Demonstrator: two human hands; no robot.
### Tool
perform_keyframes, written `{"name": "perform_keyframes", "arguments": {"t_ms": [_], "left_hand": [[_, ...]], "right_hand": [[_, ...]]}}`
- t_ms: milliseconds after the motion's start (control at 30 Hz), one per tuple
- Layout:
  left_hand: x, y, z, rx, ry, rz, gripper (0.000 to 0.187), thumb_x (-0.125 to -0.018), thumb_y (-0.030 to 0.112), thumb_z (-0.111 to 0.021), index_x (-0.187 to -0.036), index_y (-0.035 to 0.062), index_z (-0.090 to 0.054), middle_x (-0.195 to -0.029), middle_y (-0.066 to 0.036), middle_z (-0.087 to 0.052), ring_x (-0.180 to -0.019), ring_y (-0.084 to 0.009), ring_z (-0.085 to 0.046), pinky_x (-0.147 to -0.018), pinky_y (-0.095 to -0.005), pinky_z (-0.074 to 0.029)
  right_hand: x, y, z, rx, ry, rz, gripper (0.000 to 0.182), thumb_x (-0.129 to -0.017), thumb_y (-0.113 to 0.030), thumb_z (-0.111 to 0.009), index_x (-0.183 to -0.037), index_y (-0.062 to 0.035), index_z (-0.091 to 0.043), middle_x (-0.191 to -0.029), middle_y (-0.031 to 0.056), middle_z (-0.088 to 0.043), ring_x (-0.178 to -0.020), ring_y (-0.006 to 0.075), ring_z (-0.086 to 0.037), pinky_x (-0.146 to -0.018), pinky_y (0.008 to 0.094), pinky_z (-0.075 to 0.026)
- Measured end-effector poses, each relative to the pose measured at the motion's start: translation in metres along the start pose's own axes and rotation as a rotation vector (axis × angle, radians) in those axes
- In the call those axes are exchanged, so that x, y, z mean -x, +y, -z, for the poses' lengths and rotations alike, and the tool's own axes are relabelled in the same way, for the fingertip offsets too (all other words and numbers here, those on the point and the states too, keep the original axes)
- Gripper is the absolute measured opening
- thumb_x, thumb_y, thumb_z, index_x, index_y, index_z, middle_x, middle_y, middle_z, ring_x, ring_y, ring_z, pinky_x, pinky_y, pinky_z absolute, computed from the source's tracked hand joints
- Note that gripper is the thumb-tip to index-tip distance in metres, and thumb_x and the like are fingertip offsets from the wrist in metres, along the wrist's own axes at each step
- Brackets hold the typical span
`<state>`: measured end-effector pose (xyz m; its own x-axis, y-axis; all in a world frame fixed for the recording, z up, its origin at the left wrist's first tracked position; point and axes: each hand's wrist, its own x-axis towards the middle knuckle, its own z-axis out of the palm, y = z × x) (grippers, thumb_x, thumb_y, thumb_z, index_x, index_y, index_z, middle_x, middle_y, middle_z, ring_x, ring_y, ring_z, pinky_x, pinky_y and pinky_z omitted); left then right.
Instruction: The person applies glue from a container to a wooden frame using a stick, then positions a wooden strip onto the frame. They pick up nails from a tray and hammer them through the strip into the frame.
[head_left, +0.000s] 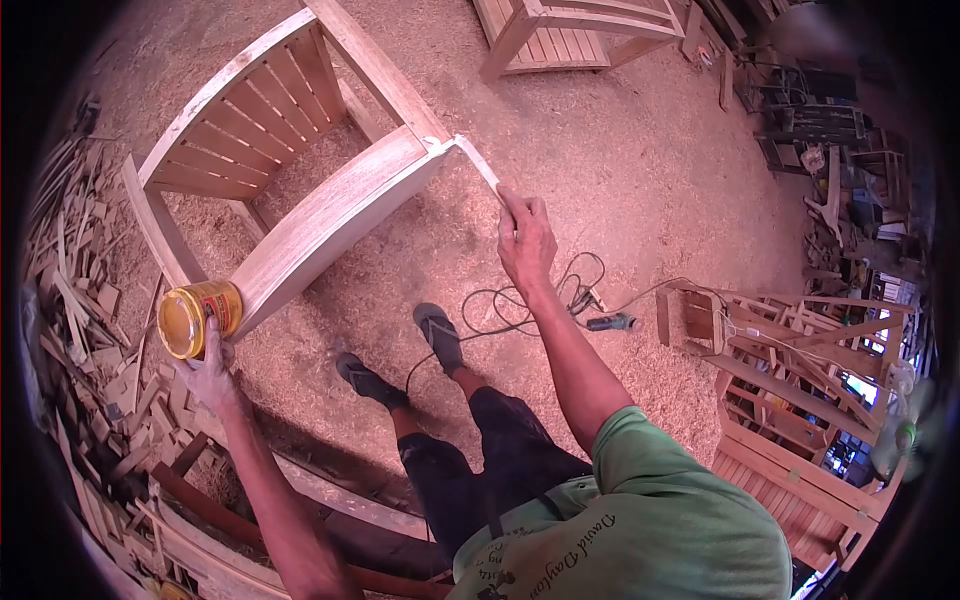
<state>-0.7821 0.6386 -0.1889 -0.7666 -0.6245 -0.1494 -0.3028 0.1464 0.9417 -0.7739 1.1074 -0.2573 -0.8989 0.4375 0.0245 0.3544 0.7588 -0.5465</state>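
A wooden chair frame [330,225] with a curved slatted part [255,110] lies tipped over on the floor. My left hand [208,372] is closed on a yellow tub [183,325], tilted at the near left end of the chair's broad curved board. In my right hand [527,240] is a thin, pale wooden stick [477,163]. The stick's far end, smeared with something whitish, is at the chair's corner joint [436,145]. Whitish smears also show on that joint. What is inside the tub is hidden.
Sawdust covers the floor [640,160]. A power tool [611,322] with a coiled cable [510,300] lies to the right of my feet. Wood offcuts [100,300] are heaped at left. Another wooden chair [570,45] stands at the back, with more furniture [800,440] at right.
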Motion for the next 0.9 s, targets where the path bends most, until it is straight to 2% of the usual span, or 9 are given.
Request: {"name": "perform_keyframes", "arguments": {"t_ms": [100,200,300,467,500,600,700,800,900], "left_hand": [[-0.004,-0.011,0.003,-0.013,0.015,-0.005,0.089,-0.087,0.012,-0.092,-0.160,0.0019,-0.040,-0.146,-0.015,-0.060,-0.124,-0.0227,-0.065,-0.100,-0.0364,-0.058],[-0.008,-0.018,0.006,-0.019,0.014,0.031,0.091,-0.088,0.013,-0.091,-0.161,0.0019,-0.039,-0.148,-0.015,-0.059,-0.126,-0.0230,-0.064,-0.103,-0.0371,-0.057],[-0.004,-0.015,0.006,-0.032,0.019,0.030,0.091,-0.088,0.014,-0.091,-0.162,0.0009,-0.039,-0.150,-0.014,-0.058,-0.127,-0.0232,-0.063,-0.106,-0.0375,-0.055],[-0.001,-0.015,0.004,-0.017,0.020,0.014,0.094,-0.089,0.015,-0.091,-0.163,0.0004,-0.036,-0.151,-0.014,-0.058,-0.128,-0.0232,-0.063,-0.109,-0.0379,-0.053],[-0.001,-0.013,0.003,-0.015,0.026,0.012,0.094,-0.089,0.015,-0.091,-0.163,0.0007,-0.036,-0.150,-0.014,-0.058,-0.127,-0.0231,-0.063,-0.108,-0.0379,-0.053],[0.002,-0.009,0.000,-0.006,0.025,0.032,0.094,-0.088,0.016,-0.092,-0.162,0.0018,-0.036,-0.149,-0.013,-0.059,-0.124,-0.0224,-0.064,-0.106,-0.0382,-0.054],[0.005,-0.004,-0.005,0.018,0.005,0.056,0.091,-0.089,0.017,-0.092,-0.161,0.0027,-0.038,-0.146,-0.013,-0.060,-0.121,-0.0212,-0.065,-0.102,-0.0383,-0.054],[0.003,-0.012,-0.002,0.014,0.021,0.038,0.087,-0.089,0.018,-0.091,-0.158,0.0033,-0.040,-0.143,-0.012,-0.061,-0.118,-0.0201,-0.065,-0.098,-0.0369,-0.056],[0.000,-0.015,0.000,-0.024,0.028,0.044,0.082,-0.090,0.019,-0.091,-0.156,0.0043,-0.043,-0.141,-0.011,-0.062,-0.116,-0.0199,-0.066,-0.095,-0.0352,-0.057]], "right_hand": [[-0.009,-0.004,0.002,-0.013,-0.049,0.128,0.038,-0.102,-0.014,-0.065,-0.137,-0.0273,-0.073,-0.104,0.0087,-0.066,-0.092,0.0324,-0.072,-0.079,0.0466,-0.059],[-0.022,-0.009,-0.002,0.004,-0.095,0.145,0.040,-0.102,-0.012,-0.065,-0.138,-0.0266,-0.072,-0.107,0.0092,-0.066,-0.093,0.0330,-0.072,-0.079,0.0467,-0.060],[-0.019,-0.012,-0.011,0.062,-0.141,0.211,0.043,-0.103,-0.013,-0.064,-0.144,-0.0267,-0.069,-0.106,0.0111,-0.066,-0.092,0.0325,-0.071,-0.081,0.0458,-0.058],[-0.011,-0.014,-0.009,-0.008,-0.287,0.178,0.045,-0.103,-0.011,-0.062,-0.145,-0.0268,-0.067,-0.107,0.0134,-0.065,-0.098,0.0330,-0.070,-0.087,0.0472,-0.057],[-0.012,-0.014,-0.007,-0.043,-0.308,0.178,0.045,-0.104,-0.011,-0.062,-0.145,-0.0266,-0.067,-0.107,0.0139,-0.065,-0.099,0.0332,-0.070,-0.088,0.0474,-0.057],[-0.032,-0.005,-0.009,-0.155,-0.178,0.098,0.042,-0.104,-0.012,-0.061,-0.145,-0.0224,-0.068,-0.106,0.0148,-0.065,-0.101,0.0344,-0.068,-0.092,0.0475,-0.055],[-0.036,-0.003,-0.010,-0.106,-0.167,0.101,0.039,-0.106,-0.014,-0.060,-0.143,-0.0176,-0.069,-0.105,0.0156,-0.065,-0.100,0.0362,-0.068,-0.093,0.0468,-0.055],[-0.027,-0.007,-0.006,-0.057,-0.285,0.154,0.038,-0.106,-0.015,-0.059,-0.142,-0.0161,-0.070,-0.104,0.0164,-0.065,-0.101,0.0378,-0.067,-0.093,0.0465,-0.055],[-0.035,-0.006,-0.002,-0.100,-0.251,0.073,0.038,-0.107,-0.016,-0.059,-0.144,-0.0182,-0.069,-0.106,0.0164,-0.064,-0.103,0.0382,-0.066,-0.092,0.0468,-0.054]]}}
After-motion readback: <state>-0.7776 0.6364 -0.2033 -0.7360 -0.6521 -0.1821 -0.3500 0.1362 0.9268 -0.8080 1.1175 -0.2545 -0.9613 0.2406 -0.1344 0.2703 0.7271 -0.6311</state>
